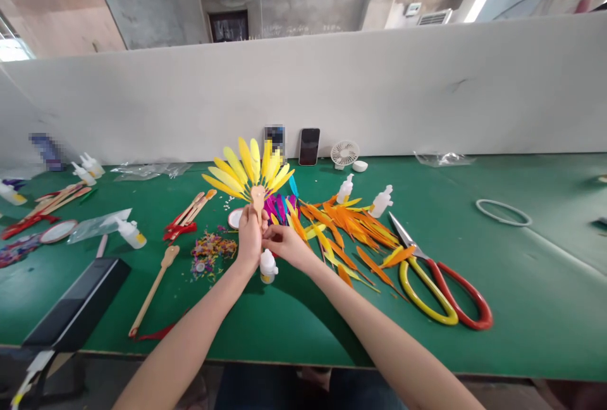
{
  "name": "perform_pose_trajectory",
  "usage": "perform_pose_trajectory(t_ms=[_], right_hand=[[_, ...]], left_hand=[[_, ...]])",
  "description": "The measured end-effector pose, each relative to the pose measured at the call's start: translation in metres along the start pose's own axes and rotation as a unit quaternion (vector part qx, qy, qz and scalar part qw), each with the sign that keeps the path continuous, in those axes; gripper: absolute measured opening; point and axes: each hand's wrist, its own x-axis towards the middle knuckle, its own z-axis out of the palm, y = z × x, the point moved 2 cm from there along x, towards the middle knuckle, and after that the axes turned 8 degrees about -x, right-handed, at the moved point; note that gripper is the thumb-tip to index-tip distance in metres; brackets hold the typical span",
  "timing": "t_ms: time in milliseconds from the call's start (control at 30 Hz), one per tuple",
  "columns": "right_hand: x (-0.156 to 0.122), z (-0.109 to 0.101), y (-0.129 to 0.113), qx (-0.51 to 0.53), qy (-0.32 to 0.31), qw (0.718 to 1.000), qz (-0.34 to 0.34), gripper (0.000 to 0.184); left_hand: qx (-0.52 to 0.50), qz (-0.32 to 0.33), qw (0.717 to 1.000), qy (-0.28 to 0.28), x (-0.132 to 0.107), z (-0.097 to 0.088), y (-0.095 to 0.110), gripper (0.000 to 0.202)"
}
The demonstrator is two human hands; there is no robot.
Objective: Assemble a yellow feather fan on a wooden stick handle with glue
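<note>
My left hand (249, 238) is wrapped round the wooden handle of a feather fan (256, 166), held upright with its yellow feathers spread out at the top. My right hand (286, 244) is close beside it, fingers pinched together near the lower handle; what they hold, if anything, is hidden. Just below the hands stands a small white glue bottle (268, 267). Purple feathers (279, 207) lie behind my right hand, and a pile of orange and yellow feathers (353, 223) spreads to its right.
Large scissors (429, 271) lie at the right. More glue bottles (380, 201) stand behind the feathers. To the left are a wooden stick (155, 290), coloured scraps (212, 253) and a black box (78, 302). A phone (310, 146) and small fan (344, 153) stand at the white partition (303, 93).
</note>
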Motion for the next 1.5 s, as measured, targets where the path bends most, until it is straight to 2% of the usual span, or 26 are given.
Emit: perform_pose_trajectory(t_ms=[67, 167, 267, 333, 433, 600, 700, 833, 933, 1067, 1133, 1200, 1300, 1367, 1433, 1500], right_hand=[[-0.001, 0.001, -0.001, -0.002, 0.002, 1.0, -0.018, 0.016], [-0.002, 0.0, -0.005, -0.013, 0.014, 0.999, -0.047, 0.017], [-0.002, -0.006, -0.006, -0.038, 0.058, 0.996, -0.061, 0.017], [-0.002, -0.012, -0.005, -0.056, 0.099, 0.992, -0.059, 0.017], [-0.002, -0.02, -0.001, -0.047, 0.137, 0.988, -0.047, 0.017], [-0.004, -0.034, 0.001, -0.01, 0.183, 0.983, -0.026, 0.019], [-0.005, -0.04, 0.001, -0.008, 0.204, 0.979, -0.027, 0.018], [-0.006, -0.046, 0.001, -0.036, 0.247, 0.968, -0.033, 0.017], [-0.008, -0.051, -0.001, -0.054, 0.283, 0.957, -0.038, 0.016], [-0.009, -0.055, -0.005, -0.033, 0.29, 0.955, -0.048, 0.017], [-0.009, -0.055, -0.006, -0.024, 0.281, 0.958, -0.048, 0.018], [-0.009, -0.054, -0.007, -0.019, 0.264, 0.963, -0.042, 0.02], [-0.009, -0.052, -0.008, -0.013, 0.249, 0.968, -0.037, 0.021], [-0.01, -0.05, -0.009, -0.009, 0.246, 0.969, -0.038, 0.021], [-0.01, -0.048, -0.009, -0.01, 0.242, 0.969, -0.04, 0.021], [-0.01, -0.045, -0.008, -0.021, 0.231, 0.972, -0.042, 0.02]], left_hand=[[0.03, 0.009, 1.0, 0.0, 0.0, -0.001, 0.0, 0.027], [0.057, 0.055, 0.997, 0.008, 0.001, -0.002, 0.003, 0.025], [0.037, 0.103, 0.994, 0.026, 0.006, -0.007, 0.008, 0.019], [0.004, 0.107, 0.994, 0.032, 0.012, -0.011, 0.013, 0.016], [0.004, 0.134, 0.99, 0.043, 0.019, -0.017, 0.028, 0.018], [0.14, 0.213, 0.967, 0.016, 0.019, -0.031, 0.063, 0.034], [0.284, 0.258, 0.924, -0.005, 0.016, -0.046, 0.076, 0.038], [0.418, 0.226, 0.879, -0.026, 0.018, -0.073, 0.073, 0.021], [0.52, 0.248, 0.816, -0.042, 0.019, -0.089, 0.065, 0.025], [0.644, 0.252, 0.719, -0.077, 0.011, -0.099, 0.057, 0.032], [0.679, 0.228, 0.692, -0.089, 0.006, -0.1, 0.055, 0.022], [0.697, 0.203, 0.68, -0.101, 0.004, -0.101, 0.055, 0.013], [0.693, 0.191, 0.687, -0.105, 0.004, -0.096, 0.058, 0.021], [0.662, 0.199, 0.716, -0.098, 0.006, -0.088, 0.061, 0.022], [0.593, 0.201, 0.773, -0.101, 0.008, -0.073, 0.062, 0.01], [0.486, 0.15, 0.851, -0.132, 0.008, -0.053, 0.059, 0.001]])
